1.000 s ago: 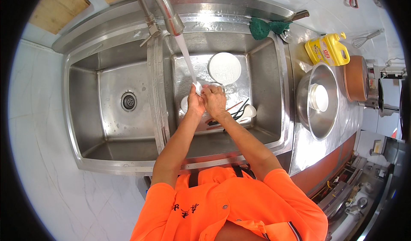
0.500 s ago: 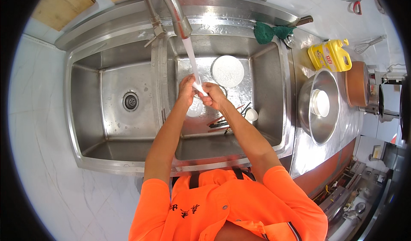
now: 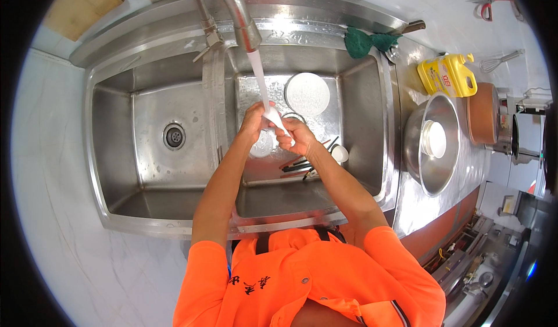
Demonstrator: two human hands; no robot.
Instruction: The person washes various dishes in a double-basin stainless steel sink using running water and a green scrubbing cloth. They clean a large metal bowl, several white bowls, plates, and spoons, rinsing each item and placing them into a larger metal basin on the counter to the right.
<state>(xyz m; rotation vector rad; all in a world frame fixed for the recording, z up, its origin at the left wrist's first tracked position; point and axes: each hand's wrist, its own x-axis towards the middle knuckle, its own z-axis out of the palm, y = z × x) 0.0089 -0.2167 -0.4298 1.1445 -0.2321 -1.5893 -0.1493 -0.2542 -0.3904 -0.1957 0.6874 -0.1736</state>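
Under tap (image 3: 247, 36), left hand (image 3: 253, 121) and right hand (image 3: 300, 137): fingers gripping spoon (image 3: 272, 116) (wet, likely slick); loosened pinch could drop it onto dish (image 3: 262, 146).

The hands (image 3: 253, 119) are over the right sink (image 3: 361, 112) — plate (image 3: 307, 94) at the back, sticks (image 3: 295, 167) nearer the front — and right of it, a bowl (image 3: 446, 167) on the tabletop (image 3: 415, 213).

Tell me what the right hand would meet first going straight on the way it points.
Past the white utensil it holds, the right hand would probably meet the left hand first, though depth is hard to judge here.
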